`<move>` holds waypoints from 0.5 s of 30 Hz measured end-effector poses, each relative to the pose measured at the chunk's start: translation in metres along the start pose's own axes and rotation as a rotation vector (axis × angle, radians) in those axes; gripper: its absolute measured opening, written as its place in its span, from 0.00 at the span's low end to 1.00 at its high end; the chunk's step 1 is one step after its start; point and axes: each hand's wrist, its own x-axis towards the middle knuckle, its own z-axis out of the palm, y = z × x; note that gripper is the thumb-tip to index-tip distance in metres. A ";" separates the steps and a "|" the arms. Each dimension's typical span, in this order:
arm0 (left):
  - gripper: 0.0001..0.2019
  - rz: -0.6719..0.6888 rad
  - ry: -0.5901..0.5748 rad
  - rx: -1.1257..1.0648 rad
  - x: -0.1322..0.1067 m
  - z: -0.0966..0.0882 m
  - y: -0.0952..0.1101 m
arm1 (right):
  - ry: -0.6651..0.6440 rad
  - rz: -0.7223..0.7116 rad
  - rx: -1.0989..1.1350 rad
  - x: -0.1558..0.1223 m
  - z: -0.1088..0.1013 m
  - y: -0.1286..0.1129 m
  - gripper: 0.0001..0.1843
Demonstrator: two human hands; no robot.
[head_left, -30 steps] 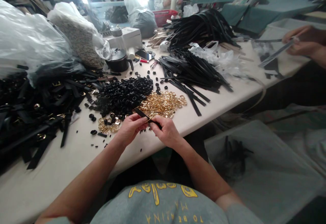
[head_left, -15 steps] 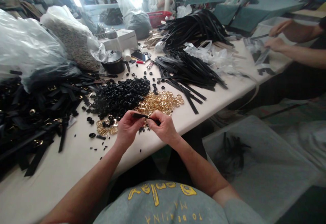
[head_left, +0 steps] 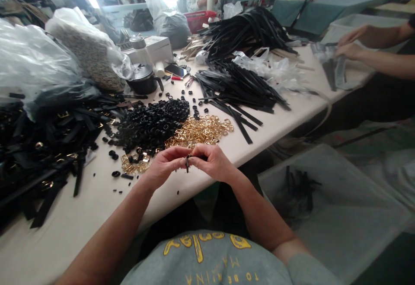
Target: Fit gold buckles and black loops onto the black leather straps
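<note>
My left hand (head_left: 167, 164) and my right hand (head_left: 213, 162) meet fingertip to fingertip over the near edge of the white table (head_left: 97, 198). Both pinch a short black strap piece (head_left: 187, 162) that hangs down between them. Just beyond my fingers lies a heap of gold metal buckles (head_left: 201, 131). A mound of black rings (head_left: 152, 123) sits behind and left of it, and loose rings are scattered about my left hand.
Finished black straps (head_left: 42, 146) pile at the left under clear plastic bags (head_left: 35, 64). Long black strips (head_left: 240, 88) lie centre-right. A black pot (head_left: 144, 79) and phone (head_left: 177, 70) stand behind. Another person's hands (head_left: 350, 47) work at the right. A grey bin (head_left: 327, 207) stands by my knee.
The strap piece, held level between my hands before, now points downward. My hands have closed together and risen slightly. The other person's hands have moved down onto a clear bag.
</note>
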 end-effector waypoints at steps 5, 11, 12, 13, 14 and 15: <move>0.15 0.039 0.039 0.016 0.001 -0.001 -0.001 | -0.063 -0.016 -0.123 0.003 -0.010 0.004 0.12; 0.14 0.004 0.104 0.176 0.001 0.006 0.007 | 0.071 -0.145 -0.551 0.017 -0.015 0.002 0.13; 0.13 -0.014 0.096 0.198 0.001 0.007 0.008 | 0.083 -0.173 -0.587 0.019 -0.014 0.002 0.13; 0.13 -0.026 0.092 0.200 0.002 0.007 0.008 | 0.104 -0.199 -0.602 0.022 -0.013 0.001 0.13; 0.12 -0.038 0.096 0.182 0.002 0.006 0.007 | 0.139 -0.223 -0.599 0.023 -0.012 0.001 0.12; 0.12 -0.043 0.115 0.145 0.003 0.006 0.006 | 0.193 -0.244 -0.581 0.024 -0.011 0.001 0.12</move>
